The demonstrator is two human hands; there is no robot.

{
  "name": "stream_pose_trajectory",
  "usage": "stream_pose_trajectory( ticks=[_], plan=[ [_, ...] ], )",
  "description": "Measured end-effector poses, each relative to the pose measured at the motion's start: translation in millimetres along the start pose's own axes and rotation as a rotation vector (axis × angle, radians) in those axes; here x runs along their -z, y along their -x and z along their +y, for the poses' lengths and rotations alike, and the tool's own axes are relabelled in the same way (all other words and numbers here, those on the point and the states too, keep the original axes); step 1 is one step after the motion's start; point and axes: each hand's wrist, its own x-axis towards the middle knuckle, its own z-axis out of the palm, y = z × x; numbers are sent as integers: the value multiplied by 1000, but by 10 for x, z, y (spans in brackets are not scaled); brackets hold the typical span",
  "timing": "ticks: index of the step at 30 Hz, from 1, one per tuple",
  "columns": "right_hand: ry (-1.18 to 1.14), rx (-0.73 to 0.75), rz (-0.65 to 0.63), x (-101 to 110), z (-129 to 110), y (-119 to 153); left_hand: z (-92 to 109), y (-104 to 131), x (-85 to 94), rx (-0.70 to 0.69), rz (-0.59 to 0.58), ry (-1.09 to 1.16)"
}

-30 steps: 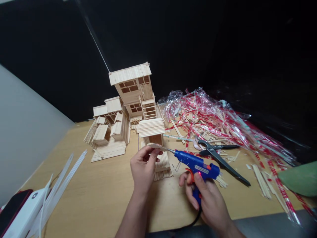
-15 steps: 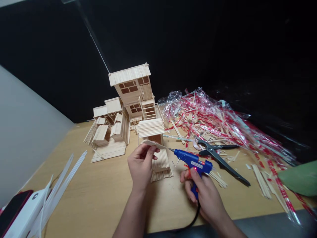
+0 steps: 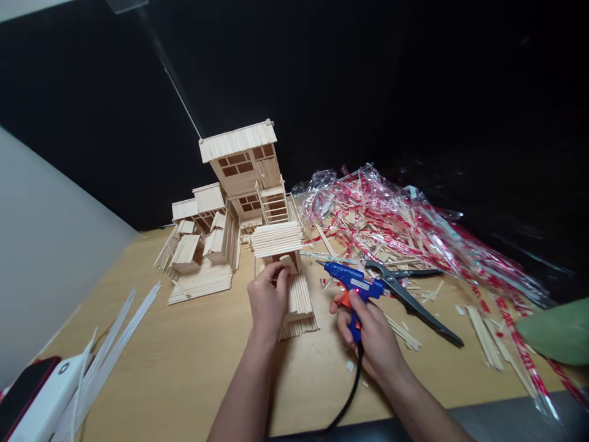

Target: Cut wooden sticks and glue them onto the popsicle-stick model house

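My left hand (image 3: pixel 269 301) pinches a small flat wooden piece (image 3: pixel 289 263) and holds it at the front opening of a little stick-built porch (image 3: pixel 277 240). The fingers partly hide this piece, and I cannot tell whether it touches the porch. My right hand (image 3: pixel 368 334) is wrapped around a blue glue gun (image 3: pixel 354 281), its nozzle pointing left toward the porch and a red light glowing near the thumb. Behind the porch rises a tall model house (image 3: pixel 237 166) of wooden sticks, with lower stick-built huts (image 3: pixel 202 242) on its left.
Dark pliers-like cutters (image 3: pixel 414 304) lie right of the glue gun. A heap of red-and-clear plastic wrappers (image 3: pixel 386 227) with loose sticks covers the back right. White glue sticks (image 3: pixel 115 344), a white box (image 3: pixel 57 393) and a phone (image 3: pixel 25 393) are at the left. A black cord (image 3: pixel 352 393) trails off the front.
My left hand has turned and brought the wooden piece in toward the porch opening, tilting it more upright. The glue gun has shifted slightly left and down, still in my right hand.
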Motion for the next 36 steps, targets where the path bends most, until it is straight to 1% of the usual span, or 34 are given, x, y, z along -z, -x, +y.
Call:
stream_pose_trajectory(
  ticks=[6, 11, 14, 17, 19, 21, 24, 27, 29, 32, 36],
  plan=[
    [-17, 14, -8, 8, 60, -1, 24, 3, -28, -36, 17, -64],
    [-5, 16, -2, 14, 61, -15, 69, 5, -42, 12, -2, -67],
    [-1, 24, -2, -5, 54, -19, 58, -3, -53, 41, -3, -74],
    [16, 45, -20, -34, 33, -34, 33, -18, -64, 39, -2, -95],
    [35, 80, -34, -57, 20, -64, 30, -29, -69, 36, -2, -93],
    [59, 151, -35, -85, 17, -117, 40, -36, -71, 38, -4, -84],
    [112, 282, -3, -148, 43, -225, 65, -38, -68, 41, -11, -67],
    [138, 351, 18, -251, 79, -341, 75, -35, -64, 43, -18, -56],
    [76, 371, 4, -340, 91, -408, 71, -37, -65, 44, -24, -53],
    [-82, 384, -19, -468, 89, -479, 69, -47, -65, 41, -38, -46],
    [-183, 357, -57, -551, 80, -500, 86, -59, -59, 41, -42, -43]
  ],
)
